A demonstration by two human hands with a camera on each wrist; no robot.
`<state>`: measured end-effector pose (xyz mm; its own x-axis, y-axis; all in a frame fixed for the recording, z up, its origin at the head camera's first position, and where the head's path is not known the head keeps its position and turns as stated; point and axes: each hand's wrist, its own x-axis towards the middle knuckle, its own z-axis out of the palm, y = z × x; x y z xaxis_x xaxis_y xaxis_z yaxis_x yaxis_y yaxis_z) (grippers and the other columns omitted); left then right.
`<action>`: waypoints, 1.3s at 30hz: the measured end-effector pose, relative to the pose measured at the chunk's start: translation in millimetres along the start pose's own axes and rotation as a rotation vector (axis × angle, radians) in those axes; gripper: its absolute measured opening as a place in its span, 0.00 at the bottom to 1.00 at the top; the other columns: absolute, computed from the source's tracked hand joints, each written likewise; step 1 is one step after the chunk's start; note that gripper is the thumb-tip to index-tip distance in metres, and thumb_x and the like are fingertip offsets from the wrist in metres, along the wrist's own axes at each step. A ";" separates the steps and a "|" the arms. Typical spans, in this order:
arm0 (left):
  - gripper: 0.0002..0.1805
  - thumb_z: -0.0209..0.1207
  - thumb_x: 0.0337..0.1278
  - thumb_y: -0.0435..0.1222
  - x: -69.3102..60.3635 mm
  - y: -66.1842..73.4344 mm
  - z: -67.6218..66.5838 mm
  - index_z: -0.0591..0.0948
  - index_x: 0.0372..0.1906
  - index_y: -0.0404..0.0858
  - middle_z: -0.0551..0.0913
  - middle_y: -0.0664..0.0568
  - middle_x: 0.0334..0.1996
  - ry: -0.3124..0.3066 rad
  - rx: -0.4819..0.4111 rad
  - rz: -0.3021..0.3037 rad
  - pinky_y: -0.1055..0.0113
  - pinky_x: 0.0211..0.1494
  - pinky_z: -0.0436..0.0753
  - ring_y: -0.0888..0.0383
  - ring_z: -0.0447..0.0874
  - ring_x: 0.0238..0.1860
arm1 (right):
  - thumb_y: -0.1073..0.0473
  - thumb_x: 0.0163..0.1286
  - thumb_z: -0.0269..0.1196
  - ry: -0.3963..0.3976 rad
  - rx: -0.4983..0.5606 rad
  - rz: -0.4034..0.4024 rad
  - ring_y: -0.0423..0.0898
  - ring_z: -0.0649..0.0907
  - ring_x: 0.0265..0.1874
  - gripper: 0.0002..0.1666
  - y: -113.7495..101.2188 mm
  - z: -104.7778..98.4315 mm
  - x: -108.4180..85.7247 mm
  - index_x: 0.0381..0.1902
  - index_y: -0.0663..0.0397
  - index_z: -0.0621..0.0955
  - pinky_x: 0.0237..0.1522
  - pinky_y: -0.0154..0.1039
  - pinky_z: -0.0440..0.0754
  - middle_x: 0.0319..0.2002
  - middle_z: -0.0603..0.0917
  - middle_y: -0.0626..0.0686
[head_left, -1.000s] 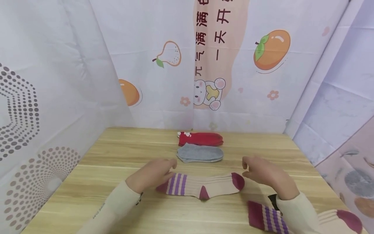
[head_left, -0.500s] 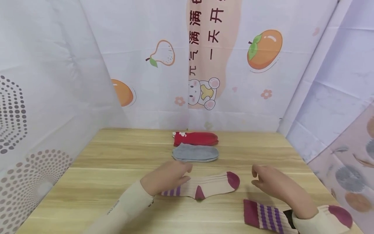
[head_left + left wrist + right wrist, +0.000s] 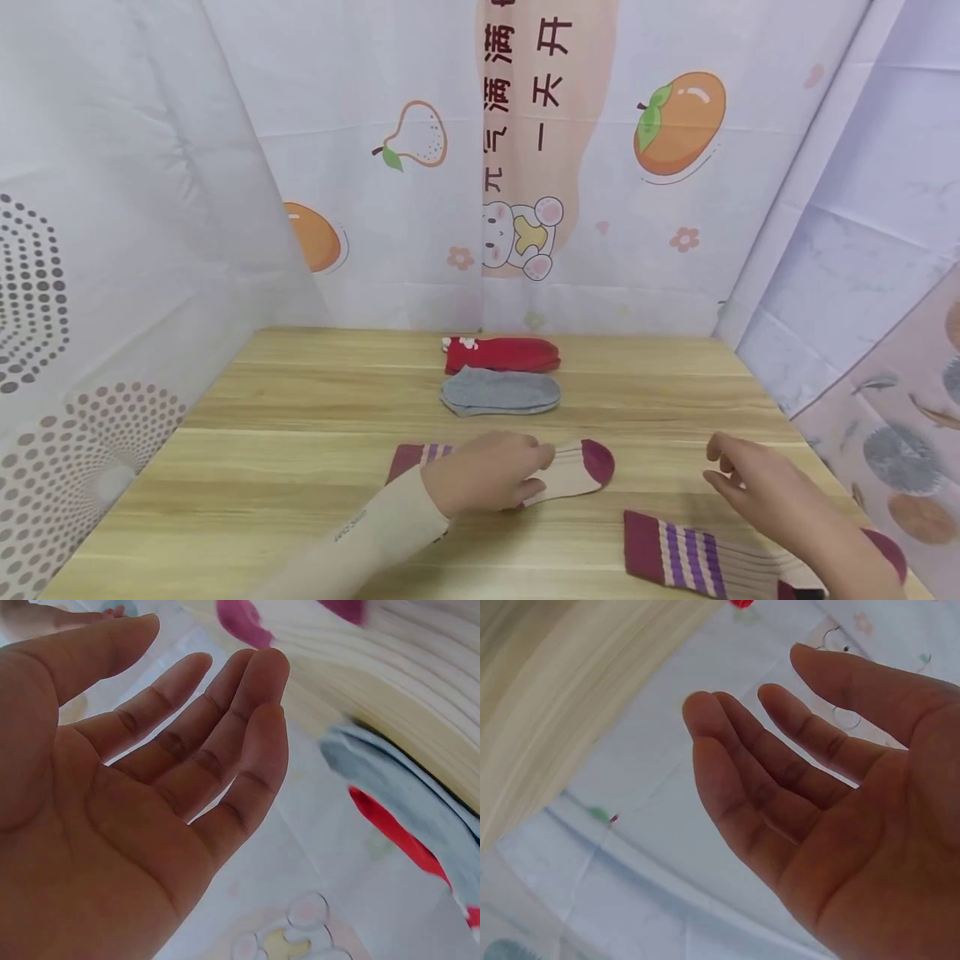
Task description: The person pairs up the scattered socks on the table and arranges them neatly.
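Observation:
A cream sock (image 3: pixel 566 473) with a maroon toe and purple stripes lies flat in the middle of the table. Over it hovers my left hand (image 3: pixel 491 473), which hides the sock's middle; in the left wrist view its palm (image 3: pixel 127 802) holds nothing and the fingers are loosely bent. A matching striped sock (image 3: pixel 678 557) lies at the front right, partly covered by my right forearm. My right hand (image 3: pixel 765 487) is above and beyond that sock, its fingers relaxed and apart from it. The right wrist view shows the same right hand (image 3: pixel 817 802) holding nothing.
Behind the middle sock lies a pair of grey socks (image 3: pixel 501 392), with a pair of red socks (image 3: pixel 510 355) just beyond. The wooden table (image 3: pixel 300 392) ends at a printed curtain (image 3: pixel 375 250) at the back, with more cloth hanging at both sides.
My left hand has moved right along the middle sock, from its striped cuff to its middle. My right hand has shifted right, over the front right sock. The socks stay put.

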<state>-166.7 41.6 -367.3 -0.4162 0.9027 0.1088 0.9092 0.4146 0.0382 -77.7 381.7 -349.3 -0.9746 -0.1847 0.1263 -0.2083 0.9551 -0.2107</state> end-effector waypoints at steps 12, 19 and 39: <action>0.06 0.61 0.67 0.43 51.7 36.5 10.0 0.78 0.41 0.46 0.76 0.63 0.28 -0.062 0.014 0.104 0.78 0.34 0.74 0.69 0.73 0.30 | 0.66 0.53 0.74 0.150 -0.057 0.048 0.60 0.84 0.37 0.18 39.5 13.8 -29.3 0.39 0.60 0.79 0.33 0.58 0.79 0.36 0.85 0.58; 0.10 0.58 0.69 0.48 74.9 55.5 21.0 0.78 0.46 0.49 0.76 0.63 0.30 -0.155 0.077 0.111 0.80 0.31 0.72 0.71 0.71 0.29 | 0.66 0.49 0.75 0.148 -0.122 0.067 0.64 0.82 0.33 0.22 62.3 22.2 -42.4 0.41 0.68 0.78 0.35 0.60 0.79 0.35 0.83 0.63; 0.08 0.63 0.64 0.48 108.1 79.8 46.4 0.77 0.41 0.52 0.76 0.65 0.31 -0.295 0.025 0.007 0.77 0.30 0.73 0.71 0.71 0.29 | 0.68 0.46 0.74 -0.053 -0.079 0.194 0.58 0.82 0.31 0.24 116.2 39.7 -74.1 0.40 0.72 0.77 0.35 0.58 0.80 0.33 0.82 0.60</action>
<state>-139.6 177.6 -398.6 -0.3988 0.8983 -0.1846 0.9129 0.4080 0.0132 -32.9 497.2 -421.7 -0.9992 -0.0056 0.0388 -0.0113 0.9888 -0.1491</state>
